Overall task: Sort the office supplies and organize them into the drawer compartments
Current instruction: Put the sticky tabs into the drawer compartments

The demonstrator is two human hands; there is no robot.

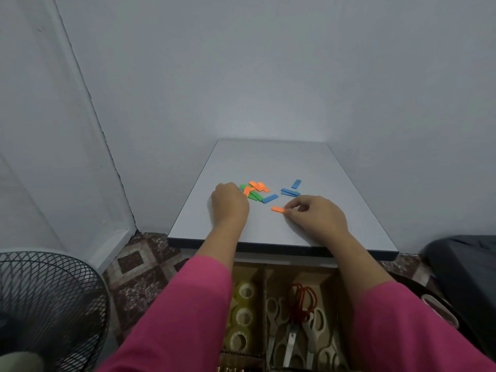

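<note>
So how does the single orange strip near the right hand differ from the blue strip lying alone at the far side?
The orange strip lies nearer the table's front edge, crosswise; the far blue strip points away, tilted. The right hand pinches the orange strip's end; nothing touches the blue one. They differ in colour. Both are flat, similar-sized rectangles on the table.

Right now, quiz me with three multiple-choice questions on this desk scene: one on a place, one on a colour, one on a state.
1. Where do the scissors lie? A on the table; B in a drawer compartment; C on the floor.
2. What colour is the strip at the right hand? A orange; B green; C blue.
3. How is the left hand? A raised in air; B flat, fingers spread; C curled beside the mixed pile.

B: they sit below the table edge. A: plainly orange. C: knuckles up, fingers tucked.
</note>
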